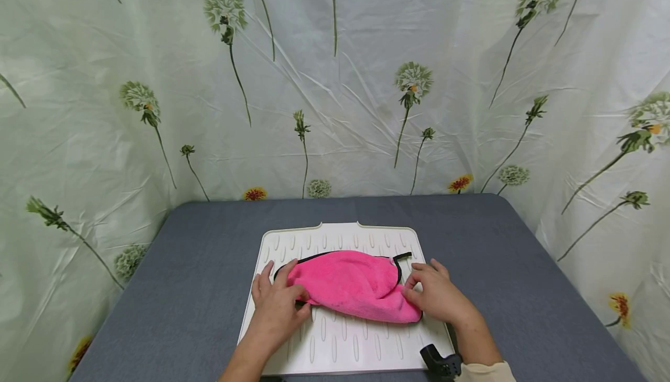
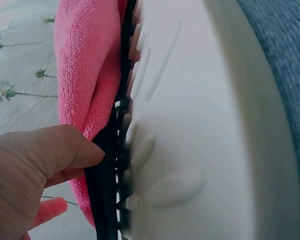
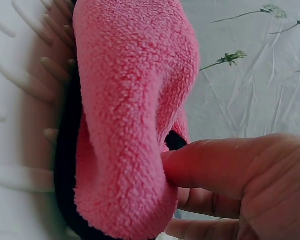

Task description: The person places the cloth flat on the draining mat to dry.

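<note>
A fluffy pink cleaning cloth with black edging lies folded on a white ridged drain board. At its left end my left hand pinches the cloth. In the left wrist view a fingertip lies against the black edging. My right hand pinches the folded right end, and in the right wrist view its foremost digit presses into the pink pile, the other fingers partly hidden behind it. A short black hanging loop sticks out at the cloth's upper right corner.
The drain board rests on a grey-blue table near its front edge. A black wrist device sits at the right wrist beside a cream sleeve. Behind the table hangs a white curtain with dandelion prints.
</note>
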A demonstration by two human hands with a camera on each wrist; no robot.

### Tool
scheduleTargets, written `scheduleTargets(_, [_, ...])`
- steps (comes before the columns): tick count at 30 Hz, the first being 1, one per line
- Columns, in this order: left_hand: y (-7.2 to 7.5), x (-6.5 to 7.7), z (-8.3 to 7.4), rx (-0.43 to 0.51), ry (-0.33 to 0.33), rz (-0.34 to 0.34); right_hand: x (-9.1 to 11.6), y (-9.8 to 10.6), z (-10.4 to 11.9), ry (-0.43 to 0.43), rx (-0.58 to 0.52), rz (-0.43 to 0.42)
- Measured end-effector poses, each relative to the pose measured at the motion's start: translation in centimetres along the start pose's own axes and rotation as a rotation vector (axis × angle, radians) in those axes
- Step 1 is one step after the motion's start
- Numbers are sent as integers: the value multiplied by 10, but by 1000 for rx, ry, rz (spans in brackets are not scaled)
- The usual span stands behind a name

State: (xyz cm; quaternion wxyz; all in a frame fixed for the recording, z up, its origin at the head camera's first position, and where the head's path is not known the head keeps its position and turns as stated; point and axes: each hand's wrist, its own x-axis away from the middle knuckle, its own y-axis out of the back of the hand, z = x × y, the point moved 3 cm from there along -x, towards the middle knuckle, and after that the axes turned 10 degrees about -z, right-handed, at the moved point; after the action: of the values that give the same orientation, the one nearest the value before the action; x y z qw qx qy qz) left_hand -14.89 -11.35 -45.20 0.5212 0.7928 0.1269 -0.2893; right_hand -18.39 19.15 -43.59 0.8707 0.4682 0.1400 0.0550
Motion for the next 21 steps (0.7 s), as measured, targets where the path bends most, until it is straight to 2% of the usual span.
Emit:
scheduleTargets(11, [9,1,4,11,-14,-23,1,5,-7,-21,-13,-14])
scheduleTargets(17, [12,2,7,5,9,12,3,8,-11,-53,-3,-1])
scheduleTargets(21, [15,3,10,24,25,32,3,11,-11,-24,7,-21])
